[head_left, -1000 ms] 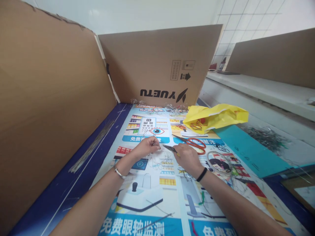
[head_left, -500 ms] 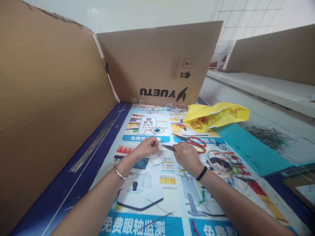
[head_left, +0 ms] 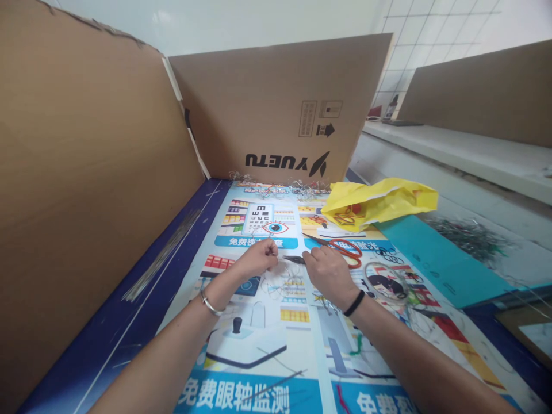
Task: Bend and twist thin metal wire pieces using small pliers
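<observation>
My right hand (head_left: 326, 269) is closed round a pair of pliers (head_left: 294, 260), whose dark narrow jaws point left toward my other hand. My left hand (head_left: 260, 257) is pinched on thin wire (head_left: 274, 251), most of it hidden by the fingers. Loose thin wire loops (head_left: 280, 283) lie on the printed sheet just below and between the hands. Beyond my right hand rests a pair of scissors (head_left: 351, 253) with orange-red handles, its blades pointing left. A coil of wire (head_left: 366, 275) lies to the right of that hand.
A yellow bag (head_left: 388, 201) lies open at the back right, beside a teal board (head_left: 435, 264). Tangled silvery wire (head_left: 468, 241) is heaped farther right. Straight wires (head_left: 161, 256) lie along the left edge. Cardboard panels (head_left: 241, 109) stand behind and at left.
My right hand and the pliers have shifted very slightly left and down. My left hand stays in place with its pinch.
</observation>
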{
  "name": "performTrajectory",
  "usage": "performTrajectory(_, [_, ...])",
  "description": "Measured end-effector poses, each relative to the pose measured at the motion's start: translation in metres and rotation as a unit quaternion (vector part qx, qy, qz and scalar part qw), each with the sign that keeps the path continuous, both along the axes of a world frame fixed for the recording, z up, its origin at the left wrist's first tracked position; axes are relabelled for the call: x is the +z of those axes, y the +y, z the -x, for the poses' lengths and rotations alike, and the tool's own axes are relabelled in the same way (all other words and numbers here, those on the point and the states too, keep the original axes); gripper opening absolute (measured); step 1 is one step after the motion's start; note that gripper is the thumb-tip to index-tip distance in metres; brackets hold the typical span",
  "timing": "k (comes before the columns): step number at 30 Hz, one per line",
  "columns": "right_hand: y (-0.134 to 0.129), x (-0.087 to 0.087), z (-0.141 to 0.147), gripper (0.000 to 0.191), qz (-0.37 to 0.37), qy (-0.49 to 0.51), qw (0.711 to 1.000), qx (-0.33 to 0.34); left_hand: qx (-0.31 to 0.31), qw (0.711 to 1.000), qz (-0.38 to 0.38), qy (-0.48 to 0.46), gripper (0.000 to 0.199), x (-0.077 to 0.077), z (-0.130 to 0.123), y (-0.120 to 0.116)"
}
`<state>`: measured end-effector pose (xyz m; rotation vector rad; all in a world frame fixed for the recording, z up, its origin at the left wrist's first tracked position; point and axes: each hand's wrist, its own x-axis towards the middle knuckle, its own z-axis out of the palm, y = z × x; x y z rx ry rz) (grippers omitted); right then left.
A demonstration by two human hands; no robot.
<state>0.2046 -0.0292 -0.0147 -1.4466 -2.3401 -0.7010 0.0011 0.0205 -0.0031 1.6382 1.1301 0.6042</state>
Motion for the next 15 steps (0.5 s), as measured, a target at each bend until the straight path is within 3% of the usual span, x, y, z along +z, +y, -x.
performTrajectory(15, [-0.0016,0.0019,-0.0006,0.015,-0.001,-0.019,1.000,0.007,0.017,0.999,0.030,-0.002,0.015,-0.0010,0.0003,0.0002])
